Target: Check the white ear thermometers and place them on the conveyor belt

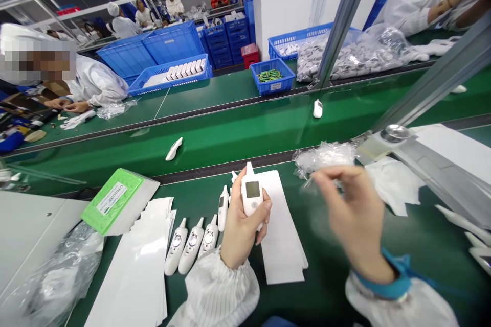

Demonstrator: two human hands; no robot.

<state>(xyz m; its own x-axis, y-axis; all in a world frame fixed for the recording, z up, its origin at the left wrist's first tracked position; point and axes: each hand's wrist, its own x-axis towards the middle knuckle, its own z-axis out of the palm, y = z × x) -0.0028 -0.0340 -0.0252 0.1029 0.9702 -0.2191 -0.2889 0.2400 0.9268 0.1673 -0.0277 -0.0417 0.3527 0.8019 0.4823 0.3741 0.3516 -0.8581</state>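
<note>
My left hand (241, 225) is wrapped round a white ear thermometer (252, 190), its grey screen facing up and its tip pointing away from me. My right hand (353, 209), partly blurred and wearing a blue wrist strap (399, 278), pinches a small clear plastic piece (308, 182) between thumb and forefinger. To the left of my left hand, several white thermometers (192, 245) lie side by side with round openings upward. Beneath the held one rests a strip of white paper (282, 260).
A green battery tray (113, 199) and white sheets (130, 276) lie left. Crumpled clear film (326, 158) is beyond my right hand, beside a slanted metal post (345, 20). A green conveyor (238, 133) carries loose thermometers. Co-workers sit across it, near blue crates (272, 74).
</note>
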